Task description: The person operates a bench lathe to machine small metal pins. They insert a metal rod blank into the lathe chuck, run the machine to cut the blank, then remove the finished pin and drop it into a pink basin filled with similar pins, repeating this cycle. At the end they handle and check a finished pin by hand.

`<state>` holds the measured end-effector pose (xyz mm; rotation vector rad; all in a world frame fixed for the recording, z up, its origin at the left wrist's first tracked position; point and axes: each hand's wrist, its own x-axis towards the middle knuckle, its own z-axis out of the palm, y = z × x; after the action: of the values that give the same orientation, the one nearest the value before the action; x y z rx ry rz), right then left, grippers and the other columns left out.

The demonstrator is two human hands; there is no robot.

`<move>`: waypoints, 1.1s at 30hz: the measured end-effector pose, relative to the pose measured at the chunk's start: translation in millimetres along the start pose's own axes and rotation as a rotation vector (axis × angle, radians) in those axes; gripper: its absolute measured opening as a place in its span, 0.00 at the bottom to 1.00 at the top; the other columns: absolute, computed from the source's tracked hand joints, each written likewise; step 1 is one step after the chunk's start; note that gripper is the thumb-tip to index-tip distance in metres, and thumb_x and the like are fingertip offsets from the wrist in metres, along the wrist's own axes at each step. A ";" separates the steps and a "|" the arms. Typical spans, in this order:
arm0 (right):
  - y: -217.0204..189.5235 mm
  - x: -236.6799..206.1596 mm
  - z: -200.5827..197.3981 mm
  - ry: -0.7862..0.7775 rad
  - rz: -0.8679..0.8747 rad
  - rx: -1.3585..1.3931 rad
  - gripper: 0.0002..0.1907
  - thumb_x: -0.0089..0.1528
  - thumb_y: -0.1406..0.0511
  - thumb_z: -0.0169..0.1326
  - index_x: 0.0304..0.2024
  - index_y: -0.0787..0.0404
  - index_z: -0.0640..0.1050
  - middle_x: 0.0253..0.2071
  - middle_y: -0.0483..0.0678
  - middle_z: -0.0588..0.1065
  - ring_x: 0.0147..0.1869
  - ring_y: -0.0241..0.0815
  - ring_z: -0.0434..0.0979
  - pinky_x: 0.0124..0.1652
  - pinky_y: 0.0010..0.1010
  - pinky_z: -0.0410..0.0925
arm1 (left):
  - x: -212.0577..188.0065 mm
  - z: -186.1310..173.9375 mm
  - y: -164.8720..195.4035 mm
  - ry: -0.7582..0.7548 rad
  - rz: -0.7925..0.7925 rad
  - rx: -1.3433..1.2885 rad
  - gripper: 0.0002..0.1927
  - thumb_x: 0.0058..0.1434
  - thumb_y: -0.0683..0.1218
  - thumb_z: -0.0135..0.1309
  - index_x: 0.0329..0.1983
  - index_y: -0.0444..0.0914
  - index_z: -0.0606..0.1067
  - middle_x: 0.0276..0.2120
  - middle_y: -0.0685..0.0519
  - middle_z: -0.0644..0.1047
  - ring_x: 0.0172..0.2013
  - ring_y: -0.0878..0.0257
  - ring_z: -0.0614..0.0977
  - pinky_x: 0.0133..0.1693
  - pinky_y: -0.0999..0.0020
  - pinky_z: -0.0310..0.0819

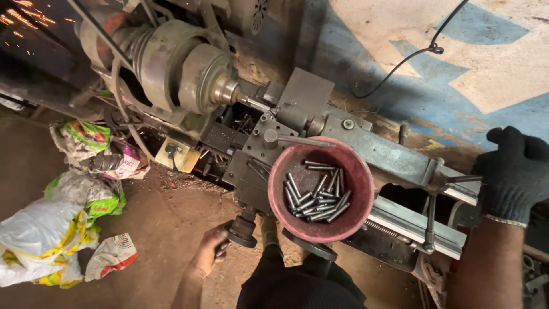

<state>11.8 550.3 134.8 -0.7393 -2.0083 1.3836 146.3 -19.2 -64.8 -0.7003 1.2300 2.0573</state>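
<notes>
Bags point(57, 234) made of crinkly plastic lie on the dirt floor at the far left, and beside them the bare left hand point(210, 252) has its fingers curled tight around a small black hand wheel point(242, 230) at the front of the lathe point(274, 126). Next comes a round pink bowl point(320, 189) sitting on top of the machine, and it is full of short shiny metal pins point(318, 195). Far over on the right, the right hand point(513, 174) wears a black glove and rests on the end of the lathe, fingers bent over, but I cannot tell whether it grips anything.
</notes>
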 end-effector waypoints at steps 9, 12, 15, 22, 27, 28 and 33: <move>5.9 2.3 -1.7 -0.128 -0.322 -0.553 0.09 0.68 0.67 0.53 0.44 0.68 0.81 0.34 0.53 0.76 0.30 0.44 0.77 0.26 0.32 0.69 | -14.3 36.6 3.6 0.406 0.257 0.922 0.60 0.31 0.63 0.77 0.64 0.28 0.68 0.47 0.45 0.84 0.51 0.58 0.85 0.53 0.65 0.76; 10.7 4.9 -4.3 -0.062 -0.046 -0.143 0.16 0.77 0.61 0.49 0.44 0.66 0.81 0.29 0.49 0.75 0.29 0.43 0.77 0.30 0.31 0.70 | -23.0 50.6 8.4 0.498 0.197 1.039 0.63 0.30 0.65 0.75 0.66 0.29 0.66 0.46 0.44 0.85 0.49 0.57 0.86 0.52 0.66 0.78; 16.8 8.7 -9.0 -0.067 0.038 -0.132 0.16 0.74 0.58 0.49 0.42 0.62 0.81 0.23 0.49 0.73 0.23 0.41 0.73 0.27 0.29 0.67 | -28.8 68.3 15.1 0.520 0.227 1.064 0.62 0.31 0.65 0.75 0.66 0.29 0.66 0.46 0.43 0.84 0.47 0.54 0.87 0.51 0.64 0.79; 37.5 19.2 -10.4 -0.070 -0.051 -0.010 0.15 0.75 0.63 0.51 0.44 0.69 0.81 0.36 0.50 0.80 0.32 0.44 0.79 0.32 0.33 0.71 | -36.1 78.9 9.9 0.641 0.192 1.221 0.61 0.33 0.66 0.75 0.66 0.31 0.65 0.42 0.39 0.83 0.44 0.48 0.86 0.47 0.58 0.81; 35.0 13.9 -15.6 -0.123 -0.178 -0.258 0.19 0.74 0.61 0.45 0.43 0.70 0.81 0.36 0.54 0.78 0.31 0.47 0.78 0.30 0.35 0.71 | -5.6 53.9 -12.0 0.526 0.181 0.658 0.29 0.51 0.67 0.55 0.45 0.42 0.79 0.34 0.53 0.85 0.23 0.55 0.86 0.27 0.55 0.79; 31.6 11.8 -16.6 -0.146 -0.111 -0.207 0.19 0.76 0.60 0.44 0.47 0.68 0.81 0.32 0.55 0.76 0.30 0.47 0.77 0.30 0.35 0.71 | 3.7 55.5 -21.8 0.521 0.156 0.371 0.30 0.57 0.71 0.47 0.40 0.42 0.77 0.29 0.55 0.80 0.21 0.59 0.80 0.24 0.60 0.73; 1.5 12.3 -11.8 -0.199 0.139 -0.008 0.21 0.75 0.57 0.42 0.48 0.64 0.81 0.21 0.55 0.67 0.23 0.49 0.74 0.29 0.40 0.74 | 19.8 65.0 -63.4 0.317 0.256 -0.469 0.29 0.64 0.68 0.41 0.36 0.40 0.76 0.26 0.54 0.78 0.22 0.60 0.77 0.25 0.62 0.70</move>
<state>12.3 567.0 138.7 -0.7846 -2.1498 1.5848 172.6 67.1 -87.1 -1.1724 1.0468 2.5603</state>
